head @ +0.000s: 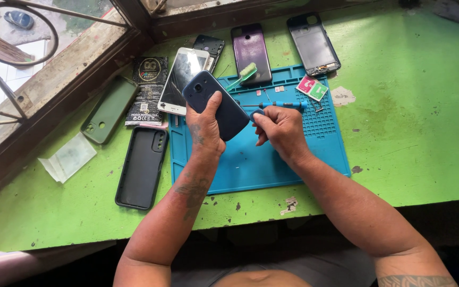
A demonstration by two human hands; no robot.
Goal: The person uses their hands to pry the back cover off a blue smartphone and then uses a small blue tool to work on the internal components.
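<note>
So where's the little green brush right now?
The green brush lies at the top edge of the blue work mat, against the bottom of the purple phone, just beyond the dark blue phone held in the left hand.

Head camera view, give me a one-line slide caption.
Left hand holds a dark blue phone over a blue mat; right hand pinches a small blue tool.

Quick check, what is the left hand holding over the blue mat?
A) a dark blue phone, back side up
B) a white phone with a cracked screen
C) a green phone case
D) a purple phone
A: the left hand grips a dark blue phone with its camera side up above the blue mat, while the right hand works at its edge with a small blue tool.
</note>
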